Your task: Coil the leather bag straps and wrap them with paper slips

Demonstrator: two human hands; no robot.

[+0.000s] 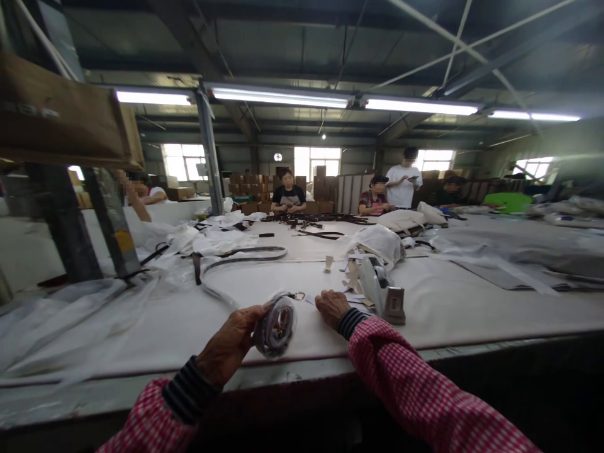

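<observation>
My left hand (236, 340) grips a coiled strap (275, 328) wrapped in clear plastic, just above the front edge of the table. A metal ring or clasp (299, 296) sticks out at the top of the coil. To the right, my right hand (333, 307) is low over the white tabletop with its fingers curled together. A small white slip (310, 299) lies by its fingertips; whether the fingers pinch anything is hidden. Beside that hand stands a tape dispenser (395, 305), with beige paper tags (352, 277) scattered behind it. Another long grey strap (236, 257) lies looped farther back on the left.
Clear plastic sheeting (70, 321) covers the table's left side. A plastic-wrapped bundle (377, 244) sits behind the tags, and flat grey sheets (504, 272) lie at the right. Dark straps (311, 220) are piled at the far side, where several people sit or stand. A metal post (111, 220) rises at left.
</observation>
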